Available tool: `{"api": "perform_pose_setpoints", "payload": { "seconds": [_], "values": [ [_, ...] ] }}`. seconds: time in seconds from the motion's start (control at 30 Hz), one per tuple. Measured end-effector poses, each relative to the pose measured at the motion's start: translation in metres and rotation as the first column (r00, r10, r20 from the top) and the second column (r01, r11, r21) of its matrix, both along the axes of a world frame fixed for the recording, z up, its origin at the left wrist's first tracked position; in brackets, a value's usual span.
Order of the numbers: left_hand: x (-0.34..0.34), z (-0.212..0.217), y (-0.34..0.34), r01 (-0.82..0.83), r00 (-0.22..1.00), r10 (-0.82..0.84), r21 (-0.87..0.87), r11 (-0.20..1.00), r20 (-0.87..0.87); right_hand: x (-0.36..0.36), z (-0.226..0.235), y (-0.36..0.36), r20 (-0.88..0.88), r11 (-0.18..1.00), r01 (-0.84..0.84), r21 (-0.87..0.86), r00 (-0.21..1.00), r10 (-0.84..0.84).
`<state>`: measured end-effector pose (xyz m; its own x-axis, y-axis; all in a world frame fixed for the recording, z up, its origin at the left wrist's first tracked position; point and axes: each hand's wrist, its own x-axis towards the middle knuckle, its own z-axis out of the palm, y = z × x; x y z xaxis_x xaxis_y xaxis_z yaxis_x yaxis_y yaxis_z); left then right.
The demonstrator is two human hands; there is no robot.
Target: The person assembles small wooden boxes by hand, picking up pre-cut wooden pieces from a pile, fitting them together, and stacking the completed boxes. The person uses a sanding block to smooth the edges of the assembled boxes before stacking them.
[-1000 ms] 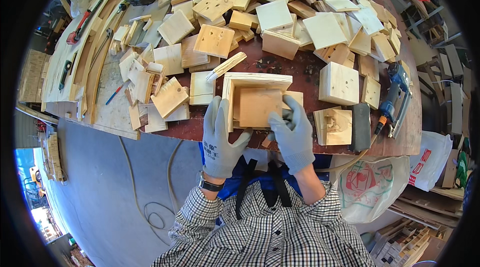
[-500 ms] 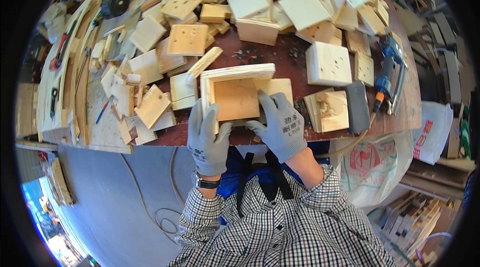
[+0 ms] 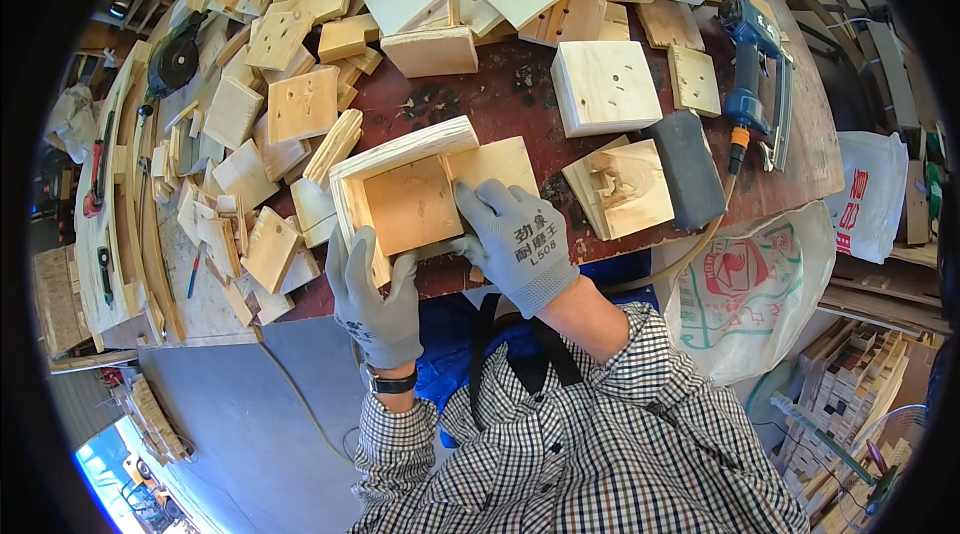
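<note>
My left hand [image 3: 376, 309], half-curled, grips the pale L-shaped plywood frame [image 3: 410, 150] near the front edge of the dark-red tabletop [image 3: 507, 106]; my right hand [image 3: 520, 239], half-curled, holds the tan square wooden panel [image 3: 410, 202] inside. Risk: uneven push could skew panel; slack left grip, frame could shift.
</note>
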<state>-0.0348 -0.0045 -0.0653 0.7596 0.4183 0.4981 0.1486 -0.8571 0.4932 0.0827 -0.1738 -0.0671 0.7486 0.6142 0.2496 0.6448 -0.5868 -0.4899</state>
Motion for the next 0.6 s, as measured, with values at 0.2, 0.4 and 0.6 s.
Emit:
{"api": "perform_pose_setpoints", "payload": {
  "seconds": [0.2, 0.4, 0.6],
  "values": [
    [0.003, 0.005, -0.001, -0.004, 1.0, 0.005, 0.048, 0.999, -0.02, 0.001, 0.007, -0.003, -0.008, 1.0, -0.008, 0.009, 1.0, 0.008],
    [-0.003, 0.001, 0.001, -0.019, 0.999, 0.019, 0.017, 1.0, -0.029, 0.002, 0.037, -0.004, -0.194, 0.993, -0.004, 0.115, 0.981, 0.026],
    [0.007, 0.002, -0.01, -0.021, 0.999, 0.021, 0.01, 1.0, -0.04, 0.1, 0.086, 0.03, 0.299, 0.984, 0.123, 0.128, 0.941, -0.156]
  ]
}}
